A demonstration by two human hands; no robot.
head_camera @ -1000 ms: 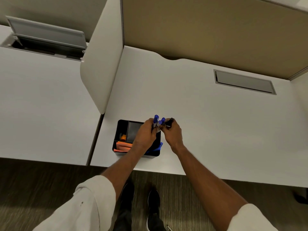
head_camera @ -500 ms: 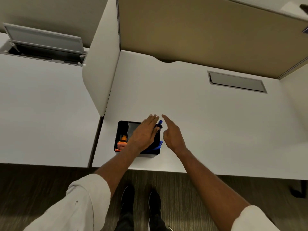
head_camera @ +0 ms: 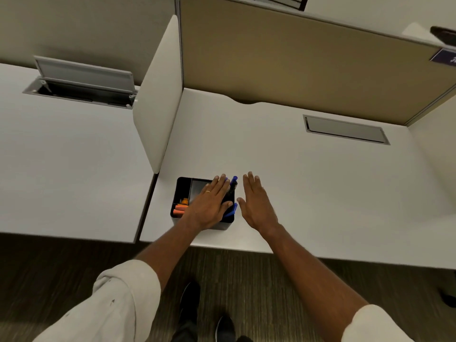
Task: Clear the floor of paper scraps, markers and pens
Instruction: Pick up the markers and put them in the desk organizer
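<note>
A black desk organizer (head_camera: 183,186) stands near the front left corner of the white desk (head_camera: 308,183). Blue pens (head_camera: 233,181) stick up from its right compartment, and orange markers (head_camera: 179,210) lie in its left part. My left hand (head_camera: 209,203) is flat and open above the organizer, covering its middle, holding nothing. My right hand (head_camera: 256,203) hovers open just right of the organizer, fingers apart, empty.
A white divider panel (head_camera: 158,95) separates this desk from the left desk (head_camera: 61,169), which has an open cable hatch (head_camera: 84,82). A closed hatch (head_camera: 345,129) sits at the back right. A tan partition (head_camera: 296,58) is behind. Carpet and my shoes (head_camera: 190,302) are below.
A second ago both hands held blue and black pens above the organizer. The pens now stand inside it, and both hands have let go and spread flat.
</note>
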